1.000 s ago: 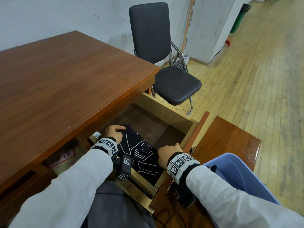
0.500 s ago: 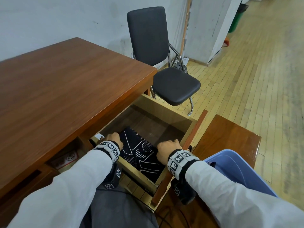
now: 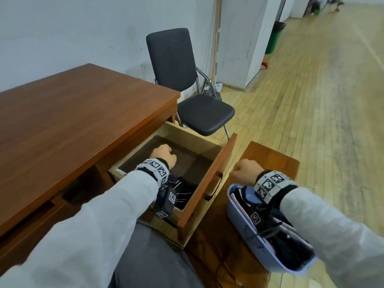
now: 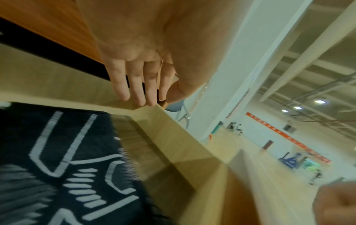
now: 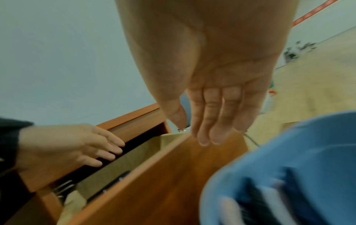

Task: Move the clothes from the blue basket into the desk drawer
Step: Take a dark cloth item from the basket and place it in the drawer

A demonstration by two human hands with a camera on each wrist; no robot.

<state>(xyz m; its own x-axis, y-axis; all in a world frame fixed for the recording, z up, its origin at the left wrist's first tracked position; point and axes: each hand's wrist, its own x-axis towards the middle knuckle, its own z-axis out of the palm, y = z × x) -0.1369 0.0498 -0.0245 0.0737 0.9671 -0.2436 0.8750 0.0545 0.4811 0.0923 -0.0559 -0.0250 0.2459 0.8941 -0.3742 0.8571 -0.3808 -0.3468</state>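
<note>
The desk drawer (image 3: 188, 133) stands pulled out. A black garment with white lines (image 3: 184, 190) lies flat in its near end, and it also fills the lower left of the left wrist view (image 4: 67, 167). My left hand (image 3: 164, 153) hovers over the drawer's middle with relaxed fingers (image 4: 134, 91), holding nothing. My right hand (image 3: 246, 170) is outside the drawer front (image 5: 173, 175), above the near rim of the blue basket (image 3: 236, 217), with straight fingers (image 5: 208, 121) and nothing in it. Dark and light clothes (image 3: 291, 246) lie in the basket.
The basket sits on a low wooden cabinet (image 3: 270, 154) right of the drawer. The brown desk top (image 3: 72, 121) overhangs the drawer on the left. A black chair (image 3: 199, 113) stands beyond the drawer, with wooden floor (image 3: 311, 121) to the right.
Both hands have let go of the black garment, which now lies in the drawer. My right hand moved right, out over the basket; my left hand lifted and moved deeper over the drawer.
</note>
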